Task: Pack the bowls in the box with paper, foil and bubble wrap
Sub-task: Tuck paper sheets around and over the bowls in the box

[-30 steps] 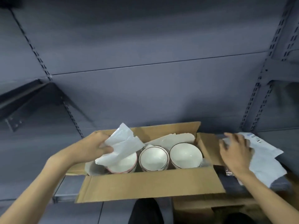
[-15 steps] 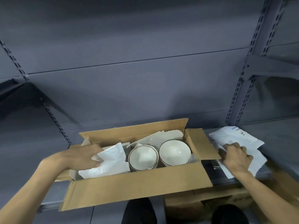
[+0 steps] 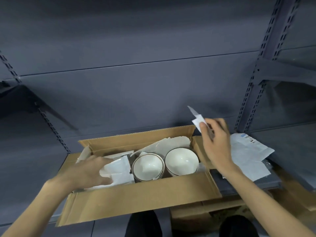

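A: Box (image 3: pixel 140 200) status?

B: Open, flaps out, on the shelf (image 3: pixel 246 185) at frame centre-low. Two white bowls stand upright inside: middle bowl (image 3: pixel 147 166) with a dark rim line, right bowl (image 3: pixel 181 160) touching it at 3 o'clock. A scrap of paper lies in the middle bowl.

A: Left hand (image 3: pixel 89 171)?

B: At 9 o'clock of the middle bowl, palm down inside the box, fingers spread flat on crumpled paper (image 3: pixel 119 170) that covers the left end. Pressing, not gripping. Whatever lies beneath cannot be seen.

A: Right hand (image 3: pixel 216 142)?

B: Raised above the box's right flap, at 1 o'clock of the right bowl. Thumb and fingers pinched together on a small white sheet (image 3: pixel 198 121) that sticks up past the fingertips. Some motion blur there.

A: Other material?

B: More paper lines the back wall of the box. A loose pile of sheets (image 3: pixel 248 156) lies on the shelf at 3 o'clock of the box, just beside the right flap
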